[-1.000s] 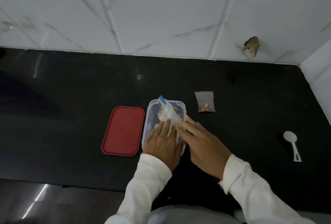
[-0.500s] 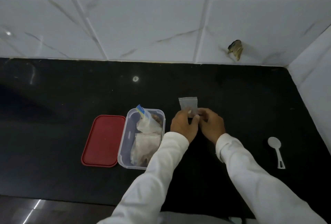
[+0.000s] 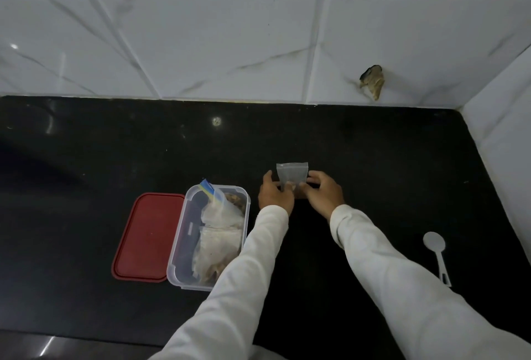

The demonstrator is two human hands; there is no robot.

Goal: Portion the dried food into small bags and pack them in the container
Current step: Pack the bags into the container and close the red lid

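Holding the small bag (image 3: 292, 174) up off the black desk (image 3: 373, 164), both hands pinch it low down — the left hand (image 3: 275, 195) at its left bottom corner, the right hand (image 3: 324, 193) at its right one. The bag stands upright between them, top edge up. It is thin, clear and soft, so it looks very light and floppy. The dried food seems to sit at the bottom, mostly hidden by the fingers, so that end is likely the heavy part. It could slip a bit, being smooth plastic. A good place to hold it is the flat top strip or the side edges, not the lumpy middle — squeezing there may crush the food.

Just to the left is the clear container (image 3: 175, 244), open, with filled bags (image 3: 219, 233) lying inside. Its red lid (image 3: 146, 237) lies flat, touching its left side. Far to the right, well apart, lies a white spoon (image 3: 435, 247).
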